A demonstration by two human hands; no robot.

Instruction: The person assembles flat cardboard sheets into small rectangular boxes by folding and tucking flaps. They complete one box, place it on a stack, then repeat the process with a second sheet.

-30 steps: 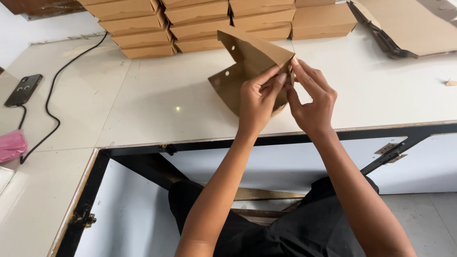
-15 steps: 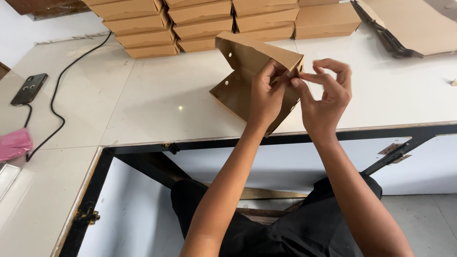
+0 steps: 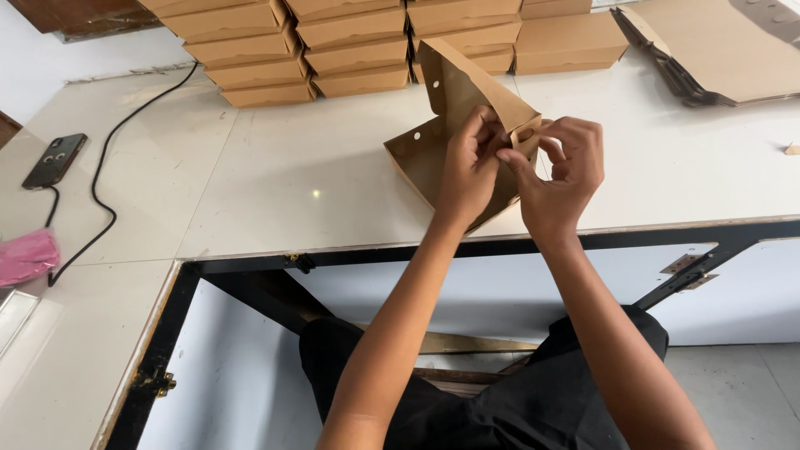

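A half-folded brown cardboard box [image 3: 454, 96] with small round holes stands tilted on the white table [image 3: 317, 167], its lid flap raised. My left hand [image 3: 468, 167] grips the box's near right corner from the left. My right hand [image 3: 560, 171] pinches a side flap at that same corner, fingers curled. Both hands meet at the corner and hide the fold between them.
Stacks of finished flat brown boxes [image 3: 333, 42] line the table's far edge. A pile of unfolded cardboard sheets [image 3: 717, 50] lies at the far right. A phone [image 3: 54, 160] with a black cable [image 3: 100, 200] and a pink cloth [image 3: 25, 257] sit at the left.
The box has been turned and lowered toward the table. My right hand has shifted from the top edge to the right corner flap, fingers now curled on it.
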